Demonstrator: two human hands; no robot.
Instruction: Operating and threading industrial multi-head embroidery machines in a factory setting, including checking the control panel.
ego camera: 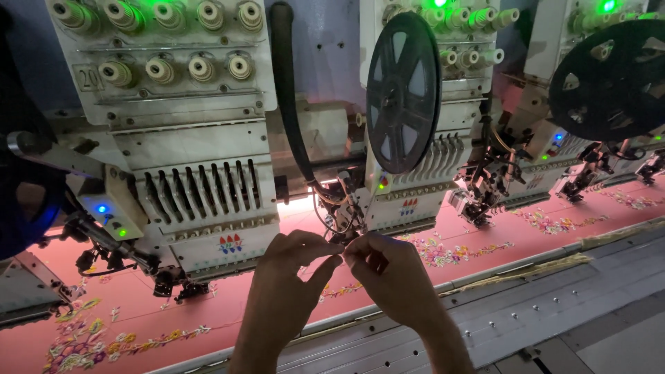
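Behind the pinching right hand (388,273), a black reel (403,92) overhangs pink fabric (208,315).

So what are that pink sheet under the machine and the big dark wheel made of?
The pink sheet looks like woven cloth: matte, lying flat, with stitched flower patterns. The dark wheel seems to be hard plastic, smooth with a slight sheen and cut-out windows, though thin metal is possible.
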